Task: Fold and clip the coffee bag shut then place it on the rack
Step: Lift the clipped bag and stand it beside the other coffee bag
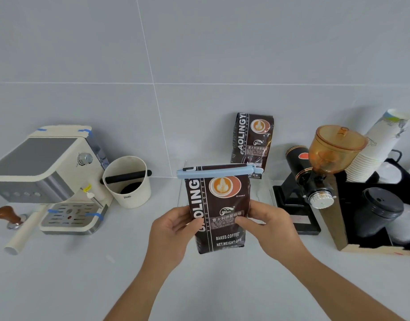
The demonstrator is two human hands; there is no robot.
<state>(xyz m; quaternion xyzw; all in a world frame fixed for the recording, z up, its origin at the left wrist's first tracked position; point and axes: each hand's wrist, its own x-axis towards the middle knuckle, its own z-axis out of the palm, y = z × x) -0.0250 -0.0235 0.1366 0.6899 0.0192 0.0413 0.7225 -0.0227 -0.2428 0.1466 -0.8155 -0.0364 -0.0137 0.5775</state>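
Both hands, left hand and right hand, grip the coffee bag upright by its sides. The blue clip already seals its fold, so it looks ready for the clear rack behind.

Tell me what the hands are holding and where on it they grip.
Both hands hold the clipped coffee bag upright: left hand on its left edge, right hand on its right edge, both at mid-height, below the blue clip.

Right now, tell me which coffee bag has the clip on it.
The near coffee bag, held between the left hand and right hand, carries the blue clip; the far bag has none.
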